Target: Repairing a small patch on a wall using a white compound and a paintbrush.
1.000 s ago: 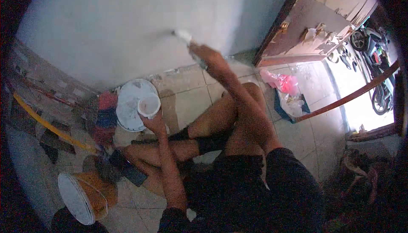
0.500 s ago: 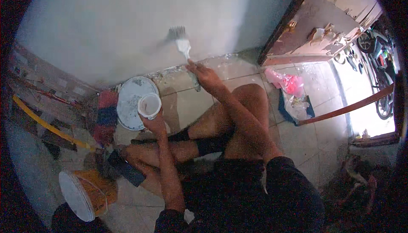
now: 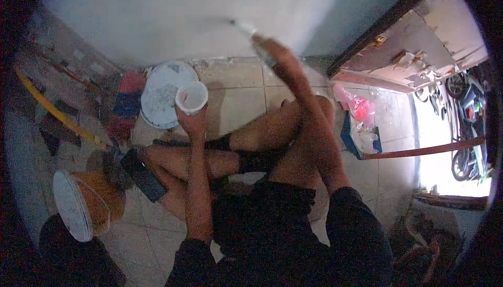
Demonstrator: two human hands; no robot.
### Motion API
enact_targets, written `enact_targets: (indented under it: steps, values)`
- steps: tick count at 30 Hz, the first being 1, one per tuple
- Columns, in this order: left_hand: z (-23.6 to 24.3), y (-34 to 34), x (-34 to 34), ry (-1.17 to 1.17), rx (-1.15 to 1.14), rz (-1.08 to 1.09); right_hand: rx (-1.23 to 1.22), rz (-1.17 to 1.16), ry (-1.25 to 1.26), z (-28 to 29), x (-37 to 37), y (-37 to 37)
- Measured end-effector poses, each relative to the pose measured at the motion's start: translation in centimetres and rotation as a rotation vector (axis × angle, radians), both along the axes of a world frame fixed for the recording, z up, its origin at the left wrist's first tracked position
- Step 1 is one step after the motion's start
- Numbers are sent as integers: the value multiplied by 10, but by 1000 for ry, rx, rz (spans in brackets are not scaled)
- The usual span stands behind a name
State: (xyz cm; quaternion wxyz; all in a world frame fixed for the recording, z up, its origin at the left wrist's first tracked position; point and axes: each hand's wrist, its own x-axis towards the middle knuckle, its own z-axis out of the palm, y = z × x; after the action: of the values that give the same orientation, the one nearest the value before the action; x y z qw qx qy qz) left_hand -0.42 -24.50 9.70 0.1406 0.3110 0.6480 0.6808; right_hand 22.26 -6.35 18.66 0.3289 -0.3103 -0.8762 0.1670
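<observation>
My left hand [image 3: 193,119] is closed round a small white tub [image 3: 192,91] with pale contents, just at the right edge of a round white lid [image 3: 157,103] on the floor. My right hand [image 3: 277,56] grips a paintbrush [image 3: 246,29], blurred by motion, its head at the pale wall [image 3: 141,4]. I sit with legs crossed on tiles [image 3: 246,77]. A dark phone-like slab [image 3: 146,179] rests by my lower left leg.
A yellow-orange bucket [image 3: 91,198] stands at lower left. A yellow strip [image 3: 50,103] and red-blue cloth [image 3: 126,98] lie at left. At right are a peeling wooden door [image 3: 408,41], a pink bag [image 3: 361,106], a long wooden strip [image 3: 424,148] and a parked motorbike [image 3: 466,130] outside.
The camera view has shifted, so the floor items sit higher. My right hand and brush have risen along the wall since half a second ago. My left hand still holds the tub.
</observation>
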Motion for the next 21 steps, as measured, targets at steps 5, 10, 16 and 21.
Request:
enact_targets:
  steps: [5, 10, 16, 21]
  values:
    - [-10, 14, 6, -105, -1, -231, 581, -455, 155, 113, 25, -39]
    - [-9, 20, 17, 203, -147, -324, 563, -225, 616, 105, 28, -27]
    - [-14, 4, 6, 270, -193, -253, 333, -285, 186, 1, 0, -15]
    - [-7, 12, 16, 186, -80, -300, -676, -14, 717, -103, 0, -16]
